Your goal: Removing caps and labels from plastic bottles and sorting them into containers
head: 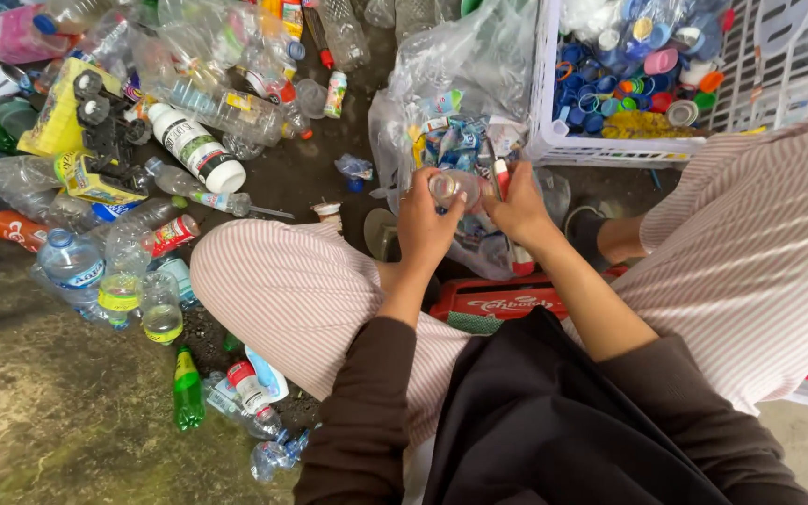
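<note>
My left hand (425, 227) grips a small clear plastic bottle (448, 188) held out in front of me, between my knees. Beside it, my right hand (519, 209) touches the same bottle and holds a thin tool with a red handle (502, 174); the blade is hard to make out. Just beyond both hands lies a clear plastic bag (465, 84) stuffed with peeled labels. I sit low in striped trousers and dark sleeves, knees spread.
A heap of empty plastic bottles (142, 140) covers the ground to the left. A white plastic crate (610, 145) full of coloured bottle caps stands at the upper right. A red crate (497, 304) sits under me. The floor is bare concrete (49, 421).
</note>
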